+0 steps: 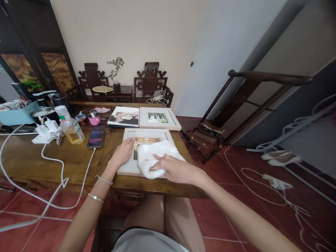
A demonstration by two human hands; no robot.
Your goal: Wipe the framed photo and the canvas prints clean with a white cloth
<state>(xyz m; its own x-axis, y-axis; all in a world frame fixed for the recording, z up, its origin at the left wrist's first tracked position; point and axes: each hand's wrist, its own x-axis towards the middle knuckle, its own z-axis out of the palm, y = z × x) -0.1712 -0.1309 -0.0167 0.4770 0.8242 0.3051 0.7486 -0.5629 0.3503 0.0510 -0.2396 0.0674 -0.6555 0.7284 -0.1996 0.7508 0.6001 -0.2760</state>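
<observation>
The white cloth (154,150) lies bunched under the right hand (174,168), its fingers curled and gripping a fold, over the right part of the near picture frame (127,170) on the table (76,159). The left hand (122,153), fingers unclenched, rests on the frame's left side, near the cloth.

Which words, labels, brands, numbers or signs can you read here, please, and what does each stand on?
None can be read with certainty.
Bottle label: too small and blurred.
Phone screen: pixelated, unreadable.
Picture in the near frame: any lettering is too small to make out.
</observation>
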